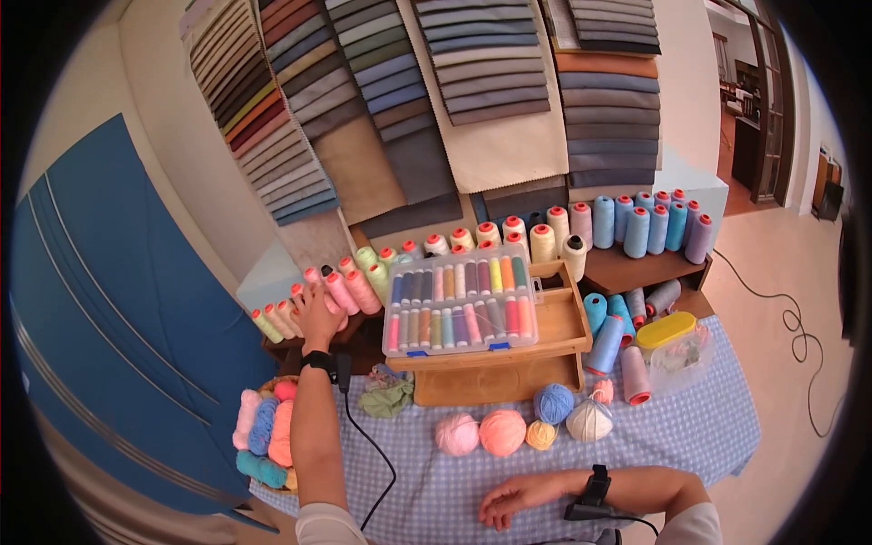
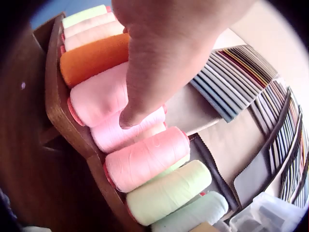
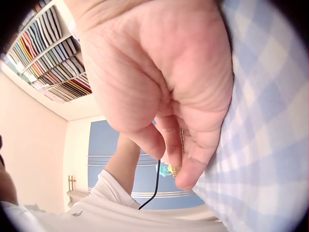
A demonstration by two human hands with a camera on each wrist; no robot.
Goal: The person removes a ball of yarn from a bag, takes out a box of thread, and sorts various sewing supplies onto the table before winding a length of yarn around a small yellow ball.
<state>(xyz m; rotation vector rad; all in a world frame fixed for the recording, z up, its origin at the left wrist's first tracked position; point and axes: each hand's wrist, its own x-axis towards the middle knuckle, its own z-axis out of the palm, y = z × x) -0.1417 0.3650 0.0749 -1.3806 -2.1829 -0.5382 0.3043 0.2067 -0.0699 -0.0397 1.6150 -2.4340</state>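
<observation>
In the head view my left hand (image 1: 318, 320) is over the thread cones on the left shelf. The left wrist view has its thumb (image 2: 140, 92) down along a pink thread cone (image 2: 96, 99), beside a lilac-pink cone (image 2: 108, 134); the cone lies between thumb and fingers, whose tips are mostly hidden. An orange cone (image 2: 91, 59) stands next to it. My right hand (image 1: 522, 498) rests on the checked tablecloth (image 1: 418, 481), its fingers loosely bent around nothing; the right wrist view shows this palm (image 3: 164, 82) beside the cloth (image 3: 270, 121).
A clear case of small spools (image 1: 461, 304) sits on a wooden stand (image 1: 498, 386) mid-table. Yarn balls (image 1: 501, 432) lie in front; a basket of yarn (image 1: 282, 436) is at left. Blue cones (image 1: 605, 345) and a yellow-lidded box (image 1: 666, 331) are at right. A black cable (image 1: 386, 459) crosses the cloth.
</observation>
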